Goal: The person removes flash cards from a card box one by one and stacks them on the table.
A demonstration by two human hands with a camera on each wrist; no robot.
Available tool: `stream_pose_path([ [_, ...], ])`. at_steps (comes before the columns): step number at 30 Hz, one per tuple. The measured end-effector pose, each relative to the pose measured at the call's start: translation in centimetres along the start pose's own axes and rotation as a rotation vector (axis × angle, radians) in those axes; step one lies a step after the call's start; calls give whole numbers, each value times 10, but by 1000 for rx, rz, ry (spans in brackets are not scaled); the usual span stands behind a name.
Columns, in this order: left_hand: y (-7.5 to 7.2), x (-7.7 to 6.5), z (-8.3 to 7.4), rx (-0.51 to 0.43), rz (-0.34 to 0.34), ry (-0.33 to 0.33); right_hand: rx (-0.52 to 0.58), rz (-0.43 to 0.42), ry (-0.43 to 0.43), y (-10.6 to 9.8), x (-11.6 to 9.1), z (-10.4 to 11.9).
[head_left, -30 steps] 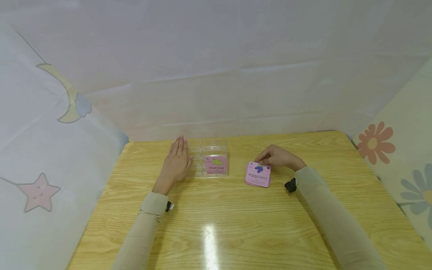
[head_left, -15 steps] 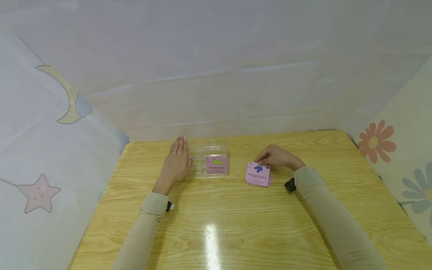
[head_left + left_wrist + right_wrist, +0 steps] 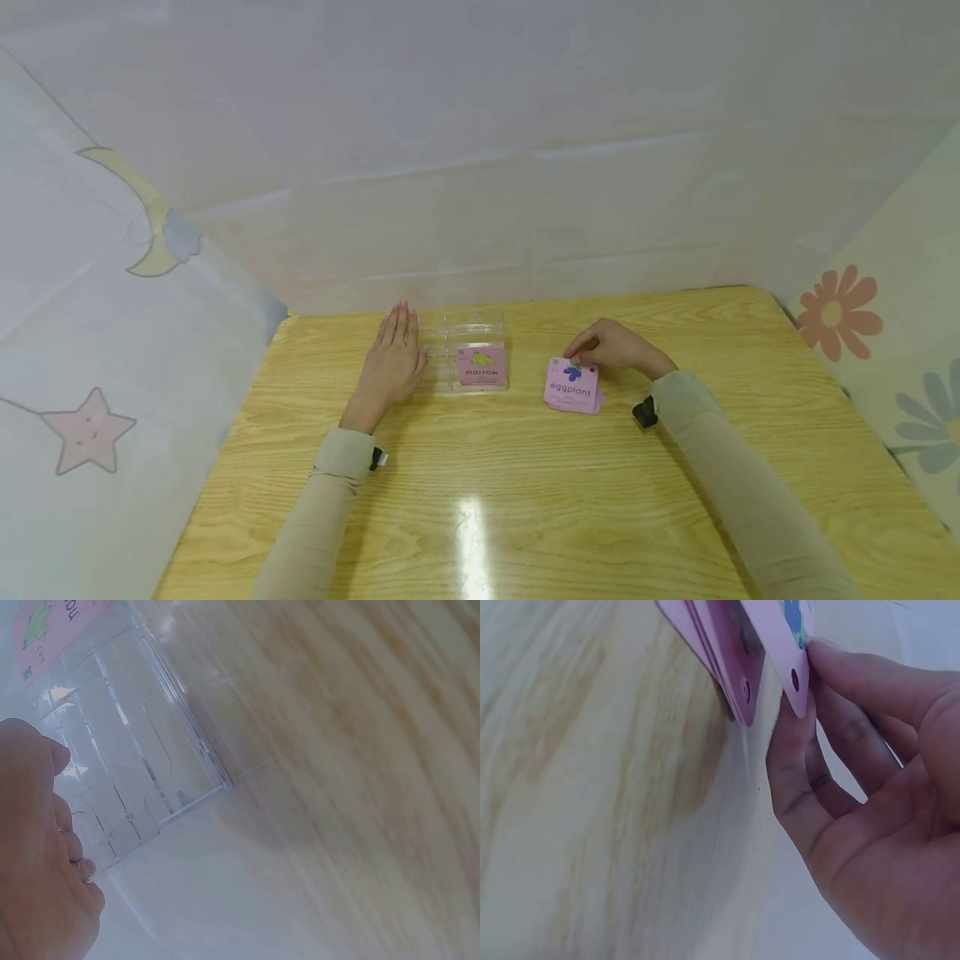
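With straight fingers, my left hand (image 3: 390, 362) lies along the left side of a clear plastic compartment box (image 3: 476, 328), its thumb at the box. A pink card reading "marrow" (image 3: 481, 372) fills the box's near right compartment. To the right of the box, my right hand (image 3: 615, 344) pinches the top edge of a pink card reading "eggplant" (image 3: 572, 390) between thumb and forefinger. Seen from the right wrist, that punched card (image 3: 774, 634) is tilted up at the pinched edge, apart from the other pink cards (image 3: 712, 645) lying under it.
The wooden table (image 3: 420, 500) runs back to a pale fabric wall (image 3: 480, 208). Printed side walls with a star (image 3: 88, 429) on the left and flowers (image 3: 838, 313) on the right flank it. Black wrist straps (image 3: 645, 412) sit at the cuffs.
My right hand has shifted up very slightly with the eggplant card, and a little more of the cards beneath shows at its lower right. The left hand and the box have stayed still.
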State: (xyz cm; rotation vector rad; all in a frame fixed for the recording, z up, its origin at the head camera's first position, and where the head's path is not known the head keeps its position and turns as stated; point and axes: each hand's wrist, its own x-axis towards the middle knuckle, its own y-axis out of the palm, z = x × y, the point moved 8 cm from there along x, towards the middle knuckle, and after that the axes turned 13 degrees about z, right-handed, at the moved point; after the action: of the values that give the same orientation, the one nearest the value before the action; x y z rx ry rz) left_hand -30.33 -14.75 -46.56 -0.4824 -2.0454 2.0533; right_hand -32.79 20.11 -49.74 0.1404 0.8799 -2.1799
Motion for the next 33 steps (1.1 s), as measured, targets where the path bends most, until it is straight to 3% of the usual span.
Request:
stream_pose_path([
  [17, 0, 0, 0, 0, -1, -3, -7, -92, 23, -6, -3, -3],
  [33, -1, 1, -1, 5, 2, -4, -73, -148, -63, -7, -13, 43],
])
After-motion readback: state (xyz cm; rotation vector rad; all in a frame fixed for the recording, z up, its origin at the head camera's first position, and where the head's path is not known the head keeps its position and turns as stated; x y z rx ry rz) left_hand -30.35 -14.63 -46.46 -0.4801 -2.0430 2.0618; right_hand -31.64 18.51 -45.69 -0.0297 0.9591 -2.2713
